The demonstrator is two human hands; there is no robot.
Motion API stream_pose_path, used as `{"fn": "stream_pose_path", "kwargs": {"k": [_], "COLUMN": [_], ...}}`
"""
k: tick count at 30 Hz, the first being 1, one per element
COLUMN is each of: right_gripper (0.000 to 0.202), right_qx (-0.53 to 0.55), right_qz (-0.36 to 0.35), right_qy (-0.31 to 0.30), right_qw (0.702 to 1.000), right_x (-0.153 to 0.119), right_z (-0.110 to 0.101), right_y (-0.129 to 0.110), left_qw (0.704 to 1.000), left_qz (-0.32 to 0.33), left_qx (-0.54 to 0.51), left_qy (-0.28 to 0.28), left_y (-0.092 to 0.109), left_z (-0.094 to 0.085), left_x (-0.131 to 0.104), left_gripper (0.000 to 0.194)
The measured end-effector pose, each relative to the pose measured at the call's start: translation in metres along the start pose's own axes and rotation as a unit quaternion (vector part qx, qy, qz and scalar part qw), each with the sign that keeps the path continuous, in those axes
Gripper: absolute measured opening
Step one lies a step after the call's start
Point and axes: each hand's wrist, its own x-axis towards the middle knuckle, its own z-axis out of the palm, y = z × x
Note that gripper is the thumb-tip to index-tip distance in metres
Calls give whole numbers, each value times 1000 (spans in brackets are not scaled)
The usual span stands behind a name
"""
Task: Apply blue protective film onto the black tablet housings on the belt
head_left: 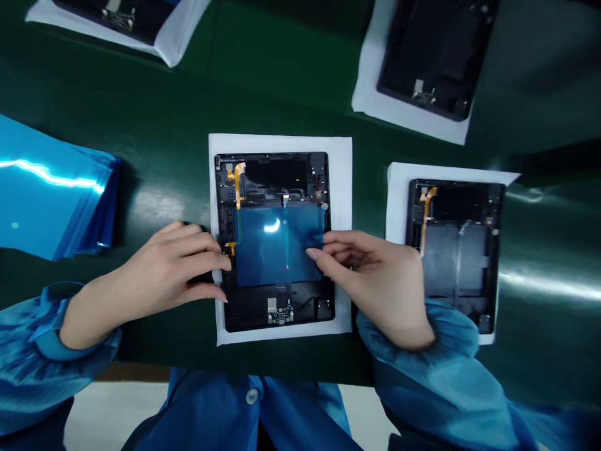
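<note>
In front of me an opened tablet housing [253,307] lies on a white foam sheet [342,188]. A translucent blue film sheet [263,257] covers the middle of it, over the battery area. My right hand [375,269] pinches the film's right edge between thumb and forefinger. My left hand [183,269] rests at the housing's left side, thumb and fingers apart, fingertips at the frame and holding nothing. Orange flex cables [238,188] run down the housing's upper left. A small circuit board [280,313] sits at its bottom middle.
A stack of blue film sheets [42,200] lies at the left on the green table [282,81]. Another opened tablet housing [455,250] on white foam is close by my right wrist. Further housings lie at the upper right [436,56] and upper left [141,28].
</note>
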Motion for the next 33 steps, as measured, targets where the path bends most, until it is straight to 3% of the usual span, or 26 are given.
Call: {"fn": "stream_pose_path", "kwargs": {"k": [4,9,16,25,30,33], "right_gripper": [20,38,11,44,38,32], "right_qx": [-68,-85,-93,-71,-75,-71], "right_qz": [-63,-55,-155,-135,-164,-163], "right_qy": [17,12,31,-163,-194,-164], "right_qw": [996,995,983,975,964,970], "right_x": [-3,1,8,20,30,27], "right_z": [0,-3,-1,-28,-38,-37], "right_y": [-2,0,6,7,6,0], "left_qw": [1000,1000,1000,1000,1000,1000], "left_qz": [-1,-1,-2,-6,-10,-13], "left_qx": [3,5,11,1,-7,0], "left_qy": [-7,-6,-6,-4,-2,-16], "left_y": [-1,-2,-2,-1,-1,0], "left_z": [-1,0,0,0,1,-1], "left_x": [0,-2,-2,-1,-1,0], "left_gripper": [30,31,36,33,33,34]}}
